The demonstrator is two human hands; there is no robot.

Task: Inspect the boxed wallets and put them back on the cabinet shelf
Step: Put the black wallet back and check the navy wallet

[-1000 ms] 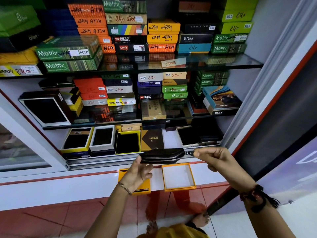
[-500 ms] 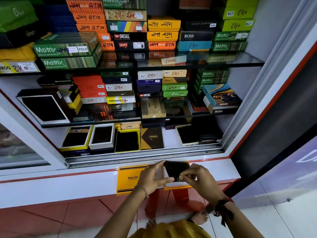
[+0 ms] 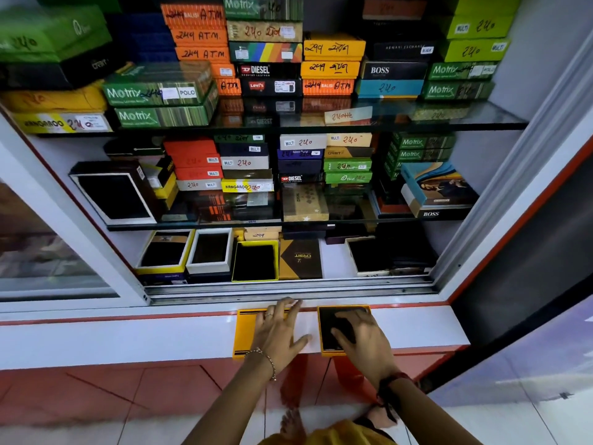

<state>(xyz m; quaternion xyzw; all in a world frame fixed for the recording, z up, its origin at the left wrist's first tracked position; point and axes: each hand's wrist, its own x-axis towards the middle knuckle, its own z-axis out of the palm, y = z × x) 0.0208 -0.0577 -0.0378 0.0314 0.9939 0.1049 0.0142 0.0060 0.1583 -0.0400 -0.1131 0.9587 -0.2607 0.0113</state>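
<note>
A black wallet (image 3: 330,322) lies inside an open orange box base (image 3: 321,348) on the white ledge in front of the cabinet. My right hand (image 3: 359,338) presses flat on the wallet, fingers spread. The box's orange lid (image 3: 245,332) lies to the left on the ledge. My left hand (image 3: 279,332) rests on it with fingers apart, covering its right part.
The white ledge (image 3: 128,342) runs across the cabinet front, with a sliding-door track (image 3: 288,289) behind it. Glass shelves (image 3: 449,123) hold stacks of wallet boxes. Open boxed wallets (image 3: 211,252) stand on the bottom shelf. A glass door (image 3: 48,245) stands left; red floor tiles lie below.
The wallet went from being held up between both hands down into the orange box base. My left hand moved onto the lid; my right hand now presses on the wallet.
</note>
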